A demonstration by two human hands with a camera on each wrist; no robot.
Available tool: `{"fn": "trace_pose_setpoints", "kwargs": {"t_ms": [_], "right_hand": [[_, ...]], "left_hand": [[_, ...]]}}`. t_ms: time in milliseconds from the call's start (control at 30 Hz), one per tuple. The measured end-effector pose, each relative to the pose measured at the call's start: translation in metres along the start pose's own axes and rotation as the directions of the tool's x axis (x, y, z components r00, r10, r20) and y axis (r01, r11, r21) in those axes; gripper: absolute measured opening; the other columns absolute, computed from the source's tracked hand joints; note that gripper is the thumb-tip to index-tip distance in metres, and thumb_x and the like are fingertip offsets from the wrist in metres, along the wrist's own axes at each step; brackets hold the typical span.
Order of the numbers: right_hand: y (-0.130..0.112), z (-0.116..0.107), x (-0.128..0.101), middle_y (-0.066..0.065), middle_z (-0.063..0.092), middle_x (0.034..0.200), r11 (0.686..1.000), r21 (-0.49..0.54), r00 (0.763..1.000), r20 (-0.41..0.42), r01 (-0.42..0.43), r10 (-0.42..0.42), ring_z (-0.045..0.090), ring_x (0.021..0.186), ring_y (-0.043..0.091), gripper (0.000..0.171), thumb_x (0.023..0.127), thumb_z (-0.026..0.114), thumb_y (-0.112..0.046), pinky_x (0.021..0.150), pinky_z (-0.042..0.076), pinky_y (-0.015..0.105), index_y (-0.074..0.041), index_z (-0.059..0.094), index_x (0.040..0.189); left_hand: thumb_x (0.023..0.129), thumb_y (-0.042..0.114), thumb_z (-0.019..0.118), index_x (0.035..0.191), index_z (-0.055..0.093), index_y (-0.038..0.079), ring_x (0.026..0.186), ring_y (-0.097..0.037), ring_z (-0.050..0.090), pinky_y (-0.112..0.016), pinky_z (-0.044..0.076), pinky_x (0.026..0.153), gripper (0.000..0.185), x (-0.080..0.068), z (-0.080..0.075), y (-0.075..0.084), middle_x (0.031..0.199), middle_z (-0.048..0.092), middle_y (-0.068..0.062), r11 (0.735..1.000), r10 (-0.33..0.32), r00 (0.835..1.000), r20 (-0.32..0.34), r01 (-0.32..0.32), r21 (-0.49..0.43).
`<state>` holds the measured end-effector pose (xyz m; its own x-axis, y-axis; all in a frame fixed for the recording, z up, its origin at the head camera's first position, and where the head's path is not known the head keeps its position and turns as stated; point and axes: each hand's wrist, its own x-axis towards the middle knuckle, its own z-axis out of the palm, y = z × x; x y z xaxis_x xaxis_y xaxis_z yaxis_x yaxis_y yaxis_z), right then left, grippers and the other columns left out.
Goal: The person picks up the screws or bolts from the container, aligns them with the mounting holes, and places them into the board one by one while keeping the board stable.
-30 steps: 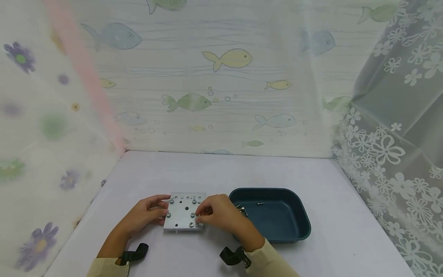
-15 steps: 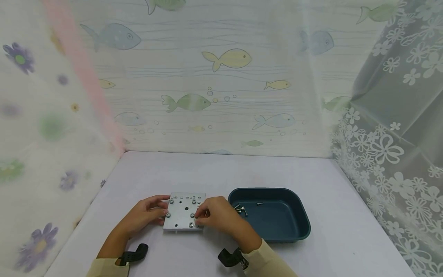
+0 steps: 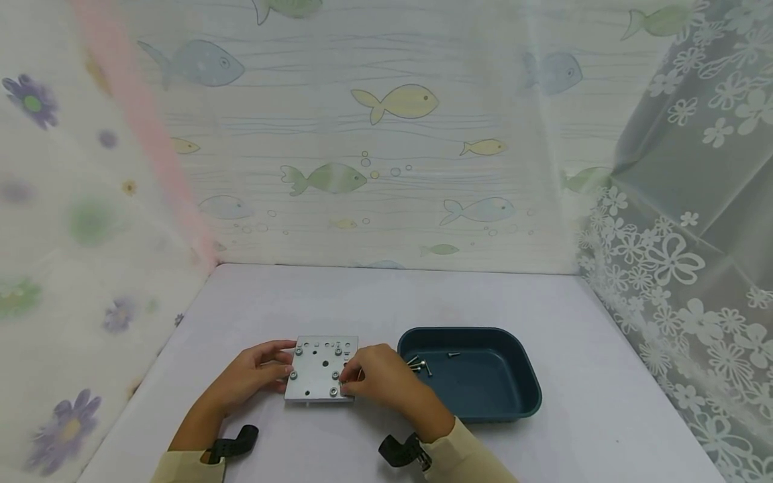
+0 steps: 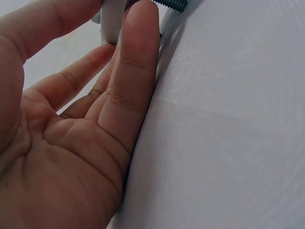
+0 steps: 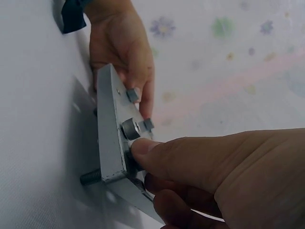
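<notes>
A silver metal plate (image 3: 317, 384) with holes and several socket-head screws is propped just above the white table. At its left edge, my left hand (image 3: 249, 373) grips it with thumb and fingers. My right hand (image 3: 386, 381) is at the lower right corner, thumb and fingers pinching a screw whose head they mostly cover. The right wrist view shows the thumb against that dark head, beside another screw head (image 5: 129, 129). A threaded screw end (image 5: 90, 177) sticks out from the plate's underside near this corner. In the left wrist view, another threaded end (image 4: 172, 5) pokes out beyond my fingertips.
Right of the plate, close to my right hand, stands a dark blue tray (image 3: 533, 386). Several loose screws (image 3: 418, 365) lie at its left side, and one small screw (image 3: 453, 354) lies near its back. Patterned curtains (image 3: 398, 221) surround the white table (image 3: 483, 298).
My right wrist has shifted slightly left, uncovering more of the loose screws in the tray, while its fingers stay at the same corner. My left hand and the plate keep their place.
</notes>
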<state>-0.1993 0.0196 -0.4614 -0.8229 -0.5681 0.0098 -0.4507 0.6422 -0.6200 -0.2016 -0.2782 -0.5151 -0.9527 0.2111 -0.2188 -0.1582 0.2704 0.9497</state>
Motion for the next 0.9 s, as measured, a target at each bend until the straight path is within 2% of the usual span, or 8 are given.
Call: {"fn": "trace_pose_setpoints", "kwargs": {"t_ms": [500, 733, 900], "right_hand": [[0.000, -0.008, -0.004, -0.019, 0.069, 0.082, 1.000, 0.012, 1.000, -0.002, 0.025, -0.025, 0.058, 0.073, -0.006, 0.014, 0.084, 0.087, -0.020, 0.065, 0.050, 0.015, -0.020, 0.083, 0.098], [0.003, -0.020, -0.008, -0.021, 0.068, 0.083, 0.999, 0.003, 0.999, -0.009, 0.042, -0.042, 0.060, 0.075, -0.006, 0.013, 0.086, 0.085, -0.023, 0.067, 0.052, 0.015, -0.023, 0.082, 0.098], [0.010, -0.032, -0.012, -0.020, 0.068, 0.084, 0.998, 0.040, 0.999, -0.018, 0.037, -0.037, 0.062, 0.076, -0.003, 0.014, 0.087, 0.085, -0.022, 0.066, 0.053, 0.018, -0.021, 0.082, 0.101]], "left_hand": [[0.092, 0.025, 0.079, 0.152, 0.049, 0.009, 0.103, -0.027, 0.070, -0.037, 0.064, 0.080, 0.068, 0.002, 0.002, 0.003, 0.128, 0.062, -0.019, 1.000, 0.004, 1.000, 0.005, -0.004, 0.011], [0.092, 0.024, 0.079, 0.151, 0.050, 0.009, 0.103, -0.027, 0.070, -0.037, 0.064, 0.080, 0.068, 0.001, 0.000, 0.002, 0.128, 0.062, -0.019, 1.000, 0.000, 1.000, 0.001, 0.000, 0.008], [0.092, 0.024, 0.079, 0.152, 0.050, 0.010, 0.103, -0.027, 0.070, -0.037, 0.064, 0.081, 0.068, 0.000, 0.000, 0.000, 0.129, 0.062, -0.018, 1.000, -0.009, 1.000, 0.001, 0.009, 0.010]]}}
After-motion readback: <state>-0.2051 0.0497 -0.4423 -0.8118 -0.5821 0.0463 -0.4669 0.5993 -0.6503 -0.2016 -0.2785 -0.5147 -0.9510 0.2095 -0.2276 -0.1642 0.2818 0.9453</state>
